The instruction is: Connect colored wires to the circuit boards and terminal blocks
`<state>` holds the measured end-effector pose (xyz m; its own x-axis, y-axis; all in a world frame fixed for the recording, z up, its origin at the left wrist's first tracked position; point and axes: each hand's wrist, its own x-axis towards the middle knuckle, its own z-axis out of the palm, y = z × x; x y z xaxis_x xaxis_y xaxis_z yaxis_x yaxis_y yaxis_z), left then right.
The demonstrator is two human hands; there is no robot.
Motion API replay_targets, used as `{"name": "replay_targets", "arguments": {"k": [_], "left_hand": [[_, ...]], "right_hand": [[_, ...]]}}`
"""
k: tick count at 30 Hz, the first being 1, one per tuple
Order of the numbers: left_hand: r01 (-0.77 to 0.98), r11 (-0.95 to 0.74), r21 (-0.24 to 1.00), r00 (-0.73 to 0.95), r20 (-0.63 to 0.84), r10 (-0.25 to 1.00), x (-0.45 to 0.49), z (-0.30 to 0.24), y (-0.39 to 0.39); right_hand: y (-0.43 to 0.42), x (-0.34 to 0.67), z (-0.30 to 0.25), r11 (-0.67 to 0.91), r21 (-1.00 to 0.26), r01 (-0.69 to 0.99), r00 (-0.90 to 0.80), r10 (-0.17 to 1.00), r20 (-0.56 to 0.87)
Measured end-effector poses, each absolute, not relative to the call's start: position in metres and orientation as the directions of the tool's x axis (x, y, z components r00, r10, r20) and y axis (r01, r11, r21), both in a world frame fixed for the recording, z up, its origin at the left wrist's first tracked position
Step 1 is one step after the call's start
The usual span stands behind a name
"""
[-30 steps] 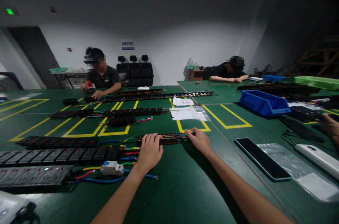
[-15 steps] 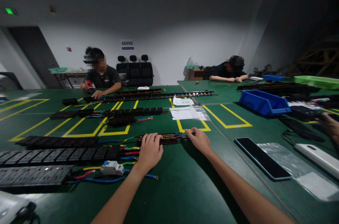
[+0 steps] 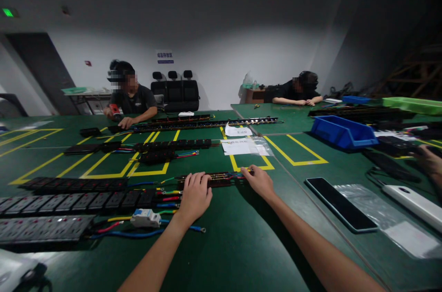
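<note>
The left hand (image 3: 196, 194) lies palm down, fingers side by side, over a narrow dark strip with brass-coloured rails (image 3: 221, 180); whether it grips cannot be told. The right hand (image 3: 260, 182) has thumb and fingertips drawn together at the thin coloured wires (image 3: 237, 175) at the strip's right end; too small to tell if they pinch one.

The strip lies flat on a green table (image 3: 221, 250), parallel to its far edge. Toward the table's left side are three rows of black and grey plastic socket bars (image 3: 44, 227) and a small white circuit breaker (image 3: 146, 218). Yellow tape outlines (image 3: 309, 163) mark the middle.

Right of the hands a seam crosses the surface obliquely; beyond it lie a dark-screened phone (image 3: 340, 204) and an open blue plastic bin (image 3: 341, 133). Green tabletop gives open room between the forearms and from the right hand to the seam; leftward, the bars crowd close to the left wrist.

Two co-workers sit at the far edge, before a pale wall (image 3: 214, 71) and black seats (image 3: 175, 91).
</note>
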<state>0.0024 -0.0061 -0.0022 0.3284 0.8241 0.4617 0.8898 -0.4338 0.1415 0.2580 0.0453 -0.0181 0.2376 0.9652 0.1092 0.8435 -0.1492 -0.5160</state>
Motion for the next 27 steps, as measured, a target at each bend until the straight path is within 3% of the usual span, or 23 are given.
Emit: {"name": "replay_targets", "arguments": {"k": [14,27], "left_hand": [[0.895,-0.385,0.227,0.222,0.521,0.824,-0.002,-0.001,-0.002],[0.923,-0.340,0.179,0.231,0.447,0.864,-0.001,0.000,0.004]], "right_hand": [[0.042,0.256,-0.015,-0.116,-0.539,0.834,0.208,0.972,0.113],[0.043,0.255,-0.015,-0.110,-0.535,0.838,0.202,0.973,0.116]]}}
